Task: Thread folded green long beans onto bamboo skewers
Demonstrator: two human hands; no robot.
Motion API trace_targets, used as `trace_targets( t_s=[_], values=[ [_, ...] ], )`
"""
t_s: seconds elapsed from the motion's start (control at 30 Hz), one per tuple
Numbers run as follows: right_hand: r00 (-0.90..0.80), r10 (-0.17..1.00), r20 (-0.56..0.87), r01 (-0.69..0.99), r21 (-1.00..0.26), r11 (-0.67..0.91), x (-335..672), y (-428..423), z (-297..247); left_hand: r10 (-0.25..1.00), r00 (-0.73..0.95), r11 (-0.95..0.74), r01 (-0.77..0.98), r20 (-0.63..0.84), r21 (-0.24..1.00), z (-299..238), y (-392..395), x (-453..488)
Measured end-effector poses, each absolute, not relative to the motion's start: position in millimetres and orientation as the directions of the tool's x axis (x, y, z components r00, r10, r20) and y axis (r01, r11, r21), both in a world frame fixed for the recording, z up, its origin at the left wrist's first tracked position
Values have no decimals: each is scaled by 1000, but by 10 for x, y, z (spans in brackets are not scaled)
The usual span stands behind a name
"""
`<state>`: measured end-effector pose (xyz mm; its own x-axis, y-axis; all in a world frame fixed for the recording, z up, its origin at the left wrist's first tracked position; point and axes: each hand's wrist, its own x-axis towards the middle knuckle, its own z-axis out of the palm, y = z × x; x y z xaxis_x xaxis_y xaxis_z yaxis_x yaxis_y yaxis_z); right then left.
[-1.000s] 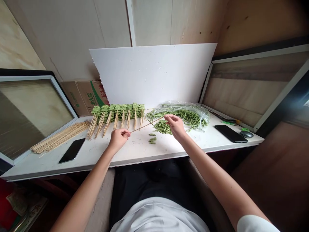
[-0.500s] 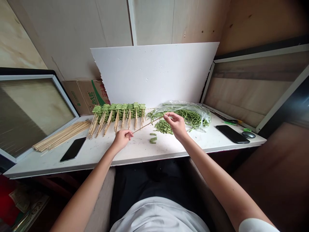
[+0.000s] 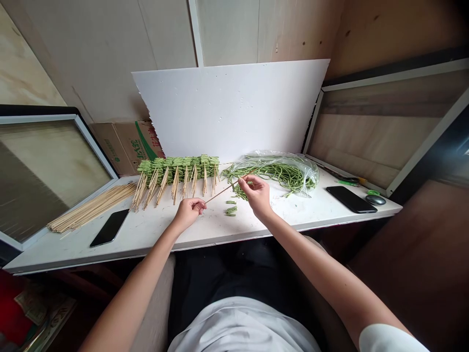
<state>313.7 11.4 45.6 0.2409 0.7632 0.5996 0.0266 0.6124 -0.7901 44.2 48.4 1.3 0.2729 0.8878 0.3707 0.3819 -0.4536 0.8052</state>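
Observation:
My left hand point(image 3: 188, 211) pinches the near end of a thin bamboo skewer point(image 3: 219, 194) that slants up to the right. My right hand point(image 3: 256, 194) is closed at the skewer's far tip, fingers pinched around a small green bean piece. Just beyond the right hand lies a little heap of cut bean pieces point(image 3: 245, 191), partly hidden by the hand. A few loose pieces point(image 3: 230, 210) lie on the white tabletop point(image 3: 154, 234) between my hands. A row of finished bean skewers point(image 3: 178, 175) is lined up behind the left hand.
A clear plastic bag of long green beans point(image 3: 282, 172) sits at the back right. Bare skewers point(image 3: 91, 208) lie in a pile at left, beside a black phone point(image 3: 109, 228). Another phone point(image 3: 351, 199), a dark round object point(image 3: 375, 200), a cardboard box point(image 3: 126, 145) and a white board point(image 3: 230, 107) stand around.
My right hand has slid left along the skewer toward my left hand, which has shifted slightly right. The skewer showing between the hands is shorter.

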Motion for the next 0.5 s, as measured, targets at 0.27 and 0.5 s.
trace_targets(
  t_s=[0.27, 0.5],
  values=[
    [225, 790, 571, -40, -805, 593, 3168, 163, 431, 875, 235, -484, 384, 424, 786, 33, 481, 450],
    [233, 810, 539, -50, -825, 563, 3171, 192, 409, 855, 206, -517, 415, 476, 749, 17, 474, 465]
  ],
)
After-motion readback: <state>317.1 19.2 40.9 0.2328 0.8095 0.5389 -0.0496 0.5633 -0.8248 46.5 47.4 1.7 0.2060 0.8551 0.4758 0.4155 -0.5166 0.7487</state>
